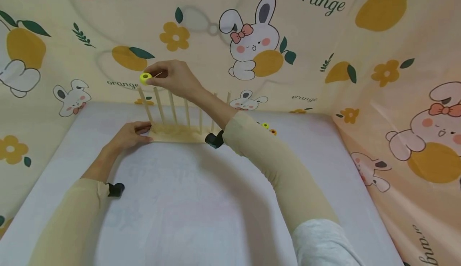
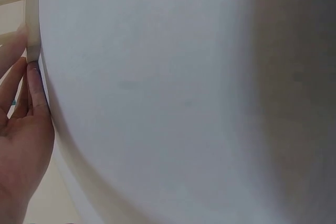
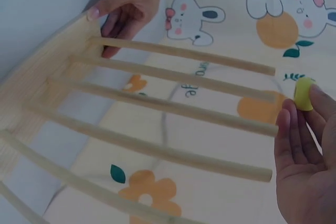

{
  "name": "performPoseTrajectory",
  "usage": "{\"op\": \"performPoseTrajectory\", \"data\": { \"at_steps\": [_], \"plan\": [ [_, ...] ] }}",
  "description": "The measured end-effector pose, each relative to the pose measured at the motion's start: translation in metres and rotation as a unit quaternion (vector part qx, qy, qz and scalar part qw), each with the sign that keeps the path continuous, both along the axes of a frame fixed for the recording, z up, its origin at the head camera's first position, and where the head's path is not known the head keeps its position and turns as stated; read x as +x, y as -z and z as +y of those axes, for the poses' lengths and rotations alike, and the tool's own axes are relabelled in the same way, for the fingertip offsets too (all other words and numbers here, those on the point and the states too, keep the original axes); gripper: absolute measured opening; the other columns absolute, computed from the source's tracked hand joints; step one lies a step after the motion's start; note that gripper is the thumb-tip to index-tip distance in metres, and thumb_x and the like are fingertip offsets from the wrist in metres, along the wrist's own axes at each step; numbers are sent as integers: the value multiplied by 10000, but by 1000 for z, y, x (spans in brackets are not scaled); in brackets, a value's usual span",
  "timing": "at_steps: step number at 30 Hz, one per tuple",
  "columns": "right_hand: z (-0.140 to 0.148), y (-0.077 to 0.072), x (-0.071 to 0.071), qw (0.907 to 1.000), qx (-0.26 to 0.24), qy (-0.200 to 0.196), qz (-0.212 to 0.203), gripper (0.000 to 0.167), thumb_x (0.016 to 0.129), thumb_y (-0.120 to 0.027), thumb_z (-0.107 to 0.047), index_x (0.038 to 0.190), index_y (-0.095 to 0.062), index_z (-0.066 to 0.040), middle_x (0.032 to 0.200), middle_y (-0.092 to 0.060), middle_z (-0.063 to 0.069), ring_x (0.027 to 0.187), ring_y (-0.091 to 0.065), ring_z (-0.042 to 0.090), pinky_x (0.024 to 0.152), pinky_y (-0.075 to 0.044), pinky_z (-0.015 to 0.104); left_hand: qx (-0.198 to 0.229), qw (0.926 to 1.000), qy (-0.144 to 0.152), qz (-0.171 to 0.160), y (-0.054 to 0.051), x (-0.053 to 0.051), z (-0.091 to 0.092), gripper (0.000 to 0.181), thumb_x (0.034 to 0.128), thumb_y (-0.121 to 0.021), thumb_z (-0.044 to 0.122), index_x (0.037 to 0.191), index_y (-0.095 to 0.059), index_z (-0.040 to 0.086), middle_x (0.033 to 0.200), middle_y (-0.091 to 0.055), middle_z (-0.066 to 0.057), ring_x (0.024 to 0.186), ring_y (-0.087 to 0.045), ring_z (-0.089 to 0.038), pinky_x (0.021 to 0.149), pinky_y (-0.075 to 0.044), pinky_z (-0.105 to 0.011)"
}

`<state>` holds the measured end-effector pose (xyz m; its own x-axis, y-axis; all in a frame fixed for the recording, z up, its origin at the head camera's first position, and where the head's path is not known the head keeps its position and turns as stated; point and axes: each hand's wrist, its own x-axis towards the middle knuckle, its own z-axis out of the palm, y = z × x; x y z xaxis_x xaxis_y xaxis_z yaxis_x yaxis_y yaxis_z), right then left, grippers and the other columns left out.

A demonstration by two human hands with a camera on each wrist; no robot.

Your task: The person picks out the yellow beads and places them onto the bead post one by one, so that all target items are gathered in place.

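In the head view a wooden peg rack (image 1: 176, 137) stands on the white table, with a row of upright pegs on a flat base. My left hand (image 1: 127, 137) holds the base's left end, thumb at the front and fingers behind. Above the leftmost peg, my right hand (image 1: 176, 78) pinches a yellow bead (image 1: 142, 81) with a dark hole. The right wrist view shows this yellow bead (image 3: 303, 94) between thumb and fingertips, apart from the nearest peg tip (image 3: 265, 70). Only the base's edge (image 2: 33, 35) and a few pegs show in the left wrist view.
Several small beads, among them a yellow one (image 1: 265, 125) and an orange one (image 1: 273, 132), lie on the table (image 1: 173, 210) to the right of the rack, partly behind my right forearm. A printed cloth (image 1: 201, 66) with rabbits and oranges hangs behind and at the sides.
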<state>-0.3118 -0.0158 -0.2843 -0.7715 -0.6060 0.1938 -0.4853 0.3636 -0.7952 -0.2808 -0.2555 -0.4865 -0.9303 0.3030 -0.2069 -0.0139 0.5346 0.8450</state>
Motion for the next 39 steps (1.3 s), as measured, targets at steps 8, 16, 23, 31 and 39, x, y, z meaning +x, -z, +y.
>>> {"op": "performPoseTrajectory", "data": {
  "at_steps": [8, 16, 23, 31, 39],
  "plan": [
    [-10, 2, -2, 9994, 341, -21, 83, 352, 915, -727, -253, 1235, -696, -110, 1089, -716, -40, 931, -661, 24, 833, -508, 135, -6, 9999, -79, 64, 3, -2, 0, 751, 867, -781, 133, 1473, -388, -73, 1497, -423, -250, 1372, -429, -367, 1091, -419, -365],
    [-16, 4, -4, 9977, 665, 57, 68, 318, 925, -717, -261, 1211, -713, -123, 1082, -724, -49, 949, -652, 21, 822, -501, 126, 79, 10000, -17, 5, 1, -1, 2, 741, 884, -761, 120, 1483, -369, -73, 1511, -409, -238, 1384, -420, -348, 1115, -383, -397],
    [-20, 5, -5, 9966, 820, 16, 86, 324, 930, -712, -280, 1222, -715, -138, 1086, -730, -64, 972, -650, 33, 813, -502, 135, 158, 9998, -53, -56, 2, 0, 1, 745, 886, -757, 112, 1487, -357, -74, 1517, -401, -239, 1390, -412, -349, 1067, -425, -248],
    [-26, 7, -4, 9949, 1002, 137, 17, 332, 908, -738, -303, 1217, -725, -180, 1120, -723, -103, 989, -646, 35, 800, -500, 136, 64, 10000, -51, -4, 1, 2, 2, 749, 884, -762, 128, 1484, -363, -75, 1504, -416, -247, 1376, -429, -356, 1129, -354, -458],
    [-28, 7, -5, 9928, 1170, 257, -21, 296, 897, -750, -290, 1169, -741, -174, 1060, -730, -110, 950, -653, 32, 776, -502, 134, -32, 10000, -34, 63, -2, 3, 3, 741, 885, -763, 138, 1478, -373, -77, 1499, -421, -248, 1372, -434, -359, 1127, -353, -470]
  ]
}}
